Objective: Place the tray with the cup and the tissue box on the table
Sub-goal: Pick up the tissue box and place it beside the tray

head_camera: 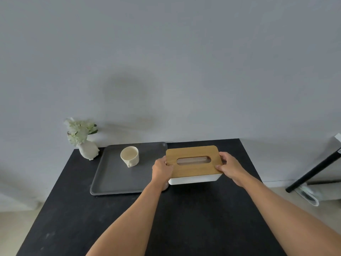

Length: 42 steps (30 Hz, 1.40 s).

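A white tissue box (pixel 193 179) with a wooden slotted lid sits at the back right of the black table (pixel 184 218). My left hand (pixel 162 170) grips its left end and my right hand (pixel 228 166) grips its right end. Whether the box rests on the table or hangs just above it, I cannot tell. To its left lies a flat grey tray (pixel 118 182), its right edge partly hidden behind the box and my left hand. A cream cup (pixel 129 156) stands upright on the tray near its back.
A small white vase with pale flowers (pixel 86 145) stands at the table's back left corner against the grey wall. A black pole and a white frame (pixel 313 182) lean off the table's right side. The table's front half is bare dark surface.
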{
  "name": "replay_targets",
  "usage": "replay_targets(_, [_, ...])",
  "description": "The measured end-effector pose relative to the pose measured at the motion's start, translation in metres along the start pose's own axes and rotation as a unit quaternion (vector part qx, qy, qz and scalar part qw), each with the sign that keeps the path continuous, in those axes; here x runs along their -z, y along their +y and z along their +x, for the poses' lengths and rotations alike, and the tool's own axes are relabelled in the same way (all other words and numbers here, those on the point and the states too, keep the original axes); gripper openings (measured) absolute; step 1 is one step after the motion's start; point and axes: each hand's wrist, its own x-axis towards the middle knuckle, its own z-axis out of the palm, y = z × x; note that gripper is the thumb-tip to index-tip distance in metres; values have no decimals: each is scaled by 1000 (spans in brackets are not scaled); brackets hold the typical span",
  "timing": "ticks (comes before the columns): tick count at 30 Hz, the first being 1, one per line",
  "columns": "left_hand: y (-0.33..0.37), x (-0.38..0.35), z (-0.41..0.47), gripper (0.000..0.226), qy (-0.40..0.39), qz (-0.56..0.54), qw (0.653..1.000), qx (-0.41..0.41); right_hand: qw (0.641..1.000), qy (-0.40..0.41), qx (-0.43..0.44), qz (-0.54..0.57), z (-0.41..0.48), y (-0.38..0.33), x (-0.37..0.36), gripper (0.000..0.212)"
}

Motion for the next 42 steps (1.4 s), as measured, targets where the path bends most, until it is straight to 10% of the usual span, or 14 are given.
replay_targets(42, [5,-34,189,30,6,44,997,59,999,-33,-8,10,173,-12,-2,52])
